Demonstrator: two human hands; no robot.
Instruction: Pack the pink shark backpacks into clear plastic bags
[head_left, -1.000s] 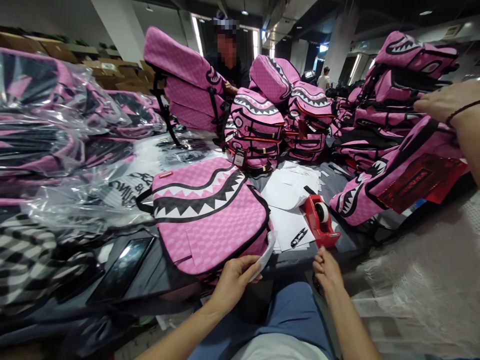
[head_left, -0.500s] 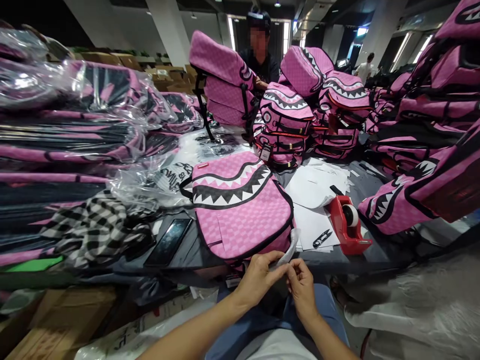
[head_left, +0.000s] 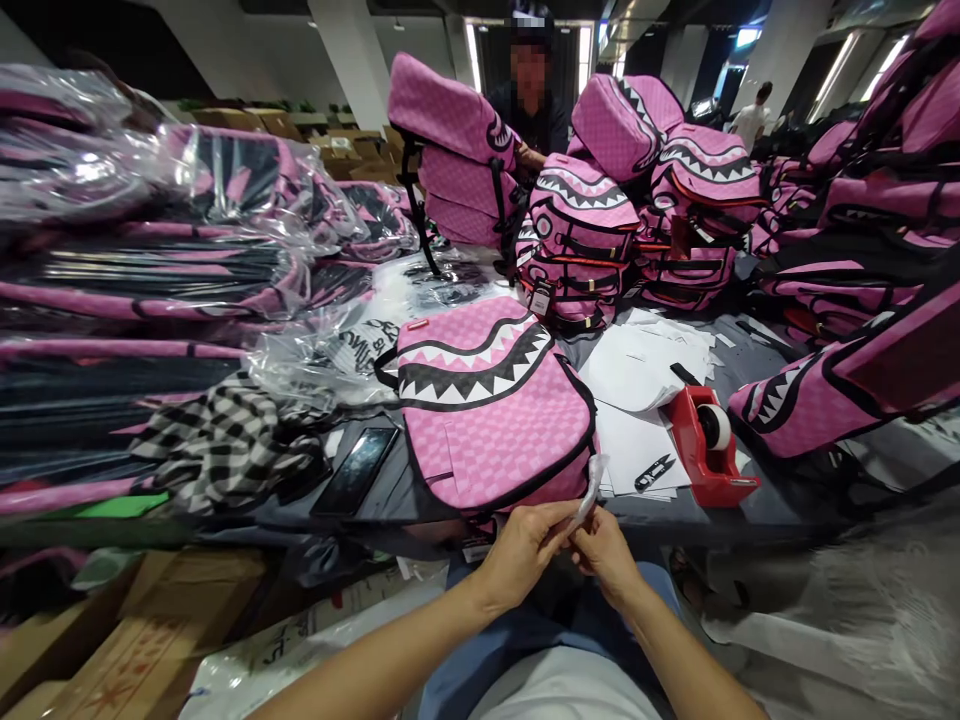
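A pink checkered backpack [head_left: 517, 440] with a black-and-white shark-mouth print lies on the table in front of me. At its lower right corner a thin whitish strip [head_left: 593, 488], perhaps plastic or soft wrap, sticks up. My left hand [head_left: 523, 552] pinches this strip between thumb and fingers, close to the bag's front edge. Touching it from the right, my right hand [head_left: 606, 558] has its fingers curled and closed at the strip's lower end. What those fingertips grip is hidden.
Right of the backpack are white papers [head_left: 637, 440], black thread snips [head_left: 654, 472] and a red tape dispenser [head_left: 709, 450]. A phone [head_left: 356, 470] and checkered cloth [head_left: 225, 440] lie left. Plastic-wrapped bags [head_left: 150, 370] are piled further left. A person [head_left: 529, 100] stands behind stacked backpacks [head_left: 581, 240].
My right hand has moved up and in against my left hand, its fingers now behind the strip. My left hand keeps its pinch. The whole view has shifted slightly.
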